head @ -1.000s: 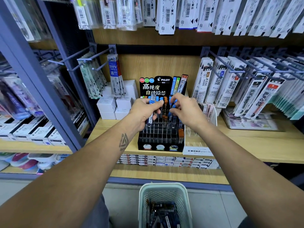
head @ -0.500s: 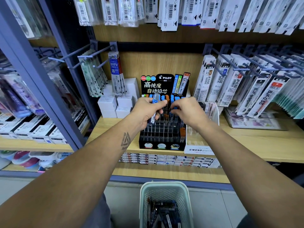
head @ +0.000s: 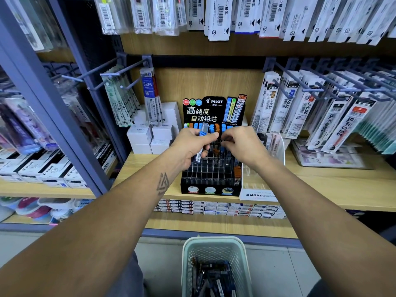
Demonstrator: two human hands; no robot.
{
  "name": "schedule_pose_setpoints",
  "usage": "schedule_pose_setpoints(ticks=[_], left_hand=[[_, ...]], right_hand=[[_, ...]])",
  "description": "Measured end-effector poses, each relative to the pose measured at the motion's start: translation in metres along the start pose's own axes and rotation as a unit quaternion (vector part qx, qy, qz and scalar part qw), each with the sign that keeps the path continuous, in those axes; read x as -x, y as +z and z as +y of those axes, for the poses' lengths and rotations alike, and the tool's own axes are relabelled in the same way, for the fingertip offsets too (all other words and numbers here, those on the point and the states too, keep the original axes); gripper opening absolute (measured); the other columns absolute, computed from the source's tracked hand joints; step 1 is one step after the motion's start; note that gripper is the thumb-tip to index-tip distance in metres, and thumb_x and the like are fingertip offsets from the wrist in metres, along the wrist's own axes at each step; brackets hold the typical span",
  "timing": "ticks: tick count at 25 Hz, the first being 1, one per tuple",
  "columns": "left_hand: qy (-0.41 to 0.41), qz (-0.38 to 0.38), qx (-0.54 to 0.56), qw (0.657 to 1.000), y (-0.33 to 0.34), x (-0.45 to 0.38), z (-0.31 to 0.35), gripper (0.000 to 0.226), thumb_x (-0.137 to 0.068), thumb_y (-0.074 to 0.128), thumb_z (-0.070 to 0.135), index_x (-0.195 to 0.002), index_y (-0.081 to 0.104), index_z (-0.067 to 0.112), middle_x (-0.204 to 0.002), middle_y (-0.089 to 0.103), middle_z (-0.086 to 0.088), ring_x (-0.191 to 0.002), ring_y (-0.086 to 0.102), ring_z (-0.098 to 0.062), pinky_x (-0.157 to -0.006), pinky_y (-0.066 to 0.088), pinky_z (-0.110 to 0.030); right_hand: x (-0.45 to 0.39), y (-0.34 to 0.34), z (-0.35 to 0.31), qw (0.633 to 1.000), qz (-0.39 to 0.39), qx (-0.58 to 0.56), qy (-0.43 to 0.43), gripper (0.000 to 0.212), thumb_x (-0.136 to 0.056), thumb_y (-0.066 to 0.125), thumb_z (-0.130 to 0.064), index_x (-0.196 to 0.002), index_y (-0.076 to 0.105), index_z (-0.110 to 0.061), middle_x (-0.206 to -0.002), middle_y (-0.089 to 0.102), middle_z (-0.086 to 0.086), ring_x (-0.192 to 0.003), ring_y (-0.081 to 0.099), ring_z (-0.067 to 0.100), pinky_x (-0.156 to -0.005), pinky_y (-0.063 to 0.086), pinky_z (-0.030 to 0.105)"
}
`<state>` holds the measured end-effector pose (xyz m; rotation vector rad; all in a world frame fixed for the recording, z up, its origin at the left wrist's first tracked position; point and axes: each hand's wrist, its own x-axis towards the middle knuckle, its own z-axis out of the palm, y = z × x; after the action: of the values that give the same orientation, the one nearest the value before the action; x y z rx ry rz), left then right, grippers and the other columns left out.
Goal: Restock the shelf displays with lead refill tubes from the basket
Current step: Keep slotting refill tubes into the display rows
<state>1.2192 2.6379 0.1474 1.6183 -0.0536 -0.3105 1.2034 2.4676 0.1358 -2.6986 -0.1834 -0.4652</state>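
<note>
both hands over a black pilot display stand [head: 212, 185] on the wooden shelf [head: 321, 185], header card printed "pilot" with white and yellow chinese characters, three round dots in red, green and blue at its top left, three tall printed tubes at its right, the orange one marked "0.5 hb". left hand [head: 188, 144] curled round a bunch of lead refill tubes [head: 202, 139], blue-capped, tilted, exact count unclear. right hand [head: 242, 144] fingers bent down into the upper rows of the stand, tips hidden, whether pinching a tube cannot be told. back row filled with blue and orange caps; front rows mostly bare clear slots, small "0.2 2b"-like labels, an orange-capped stack at the right edge. just right of the stand, a clear acrylic holder [head: 261, 195] labelled "mono graph". hanging packs: "brfv" [head: 149, 91] at left, "jf-0.5" and "bjf-0.5" [head: 351, 133] at right. four white boxes [head: 150, 138] behind left. one pale green mesh basket [head: 214, 249] on the floor below, more tubes inside, dark and blue.
</note>
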Motion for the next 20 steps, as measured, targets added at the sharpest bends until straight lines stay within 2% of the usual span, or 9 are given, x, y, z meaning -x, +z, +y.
schedule_pose_setpoints(ticks=[2,4,5,7,9,13,16,20], left_hand=[[-0.011,-0.025,-0.008,1.0,0.0,0.003,0.001,0.025,-0.087,0.079,0.023,-0.096,0.066,0.004,-0.061,0.053,-0.005,-0.044,0.039,-0.015,-0.039,0.035,-0.022],[-0.019,-0.064,-0.011,0.998,0.001,0.006,0.002,0.021,-0.086,0.08,0.021,-0.088,0.063,0.008,-0.057,0.051,-0.003,-0.041,0.038,-0.014,-0.038,0.034,-0.022],[-0.022,-0.082,-0.014,0.996,0.002,0.007,0.002,0.021,-0.086,0.08,0.02,-0.085,0.061,0.009,-0.055,0.05,-0.003,-0.04,0.039,-0.014,-0.038,0.034,-0.022],[-0.024,-0.101,-0.026,0.994,0.003,0.009,0.002,0.023,-0.085,0.08,0.017,-0.081,0.058,0.01,-0.053,0.051,-0.003,-0.039,0.039,-0.014,-0.037,0.033,-0.022],[-0.025,-0.113,-0.036,0.993,0.005,0.01,0.002,0.023,-0.084,0.081,0.015,-0.08,0.059,0.01,-0.053,0.051,-0.004,-0.039,0.04,-0.014,-0.037,0.034,-0.022],[-0.03,-0.139,-0.025,0.99,0.003,0.012,0.004,0.021,-0.093,0.071,0.025,-0.081,0.067,0.008,-0.059,0.053,-0.006,-0.041,0.042,-0.013,-0.038,0.034,-0.021],[-0.031,-0.151,-0.013,0.988,0.001,0.011,0.005,0.029,-0.099,0.062,0.031,-0.083,0.07,0.008,-0.06,0.053,-0.005,-0.042,0.042,-0.012,-0.041,0.033,-0.021],[-0.023,-0.151,-0.013,0.988,0.002,0.012,0.006,0.032,-0.098,0.063,0.036,-0.084,0.066,0.007,-0.059,0.054,-0.005,-0.042,0.043,-0.013,-0.041,0.034,-0.021]], right_hand=[[0.002,-0.009,-0.008,0.984,0.025,-0.158,0.082,0.009,-0.094,0.069,-0.017,-0.097,0.077,-0.014,-0.085,0.074,0.001,-0.078,0.07,0.018,-0.079,0.058,0.035],[0.005,-0.019,-0.019,0.911,-0.002,-0.375,0.169,0.009,-0.095,0.069,-0.024,-0.097,0.076,-0.017,-0.086,0.075,0.002,-0.076,0.07,0.015,-0.071,0.058,0.032],[0.006,-0.023,-0.024,0.883,-0.027,-0.432,0.182,0.01,-0.093,0.071,-0.027,-0.097,0.076,-0.018,-0.088,0.076,0.001,-0.077,0.07,0.013,-0.069,0.057,0.03],[0.009,-0.023,-0.029,0.869,-0.05,-0.457,0.181,0.012,-0.088,0.077,-0.023,-0.097,0.076,-0.016,-0.089,0.076,0.0,-0.081,0.069,0.013,-0.072,0.057,0.03],[0.011,-0.022,-0.031,0.857,-0.037,-0.476,0.193,0.014,-0.084,0.08,-0.013,-0.096,0.076,-0.008,-0.092,0.075,0.004,-0.085,0.07,0.015,-0.075,0.06,0.03],[0.011,-0.027,-0.027,0.831,-0.024,-0.506,0.231,0.006,-0.085,0.077,-0.007,-0.09,0.075,-0.005,-0.083,0.074,0.009,-0.072,0.067,0.015,-0.066,0.056,0.027],[0.011,-0.031,-0.024,0.827,-0.03,-0.512,0.228,0.001,-0.089,0.074,-0.007,-0.089,0.074,-0.007,-0.076,0.073,0.008,-0.066,0.065,0.015,-0.064,0.053,0.026],[0.011,-0.032,-0.025,0.838,-0.039,-0.499,0.219,0.009,-0.092,0.068,-0.005,-0.094,0.076,-0.009,-0.078,0.074,0.008,-0.07,0.066,0.017,-0.066,0.052,0.028]])
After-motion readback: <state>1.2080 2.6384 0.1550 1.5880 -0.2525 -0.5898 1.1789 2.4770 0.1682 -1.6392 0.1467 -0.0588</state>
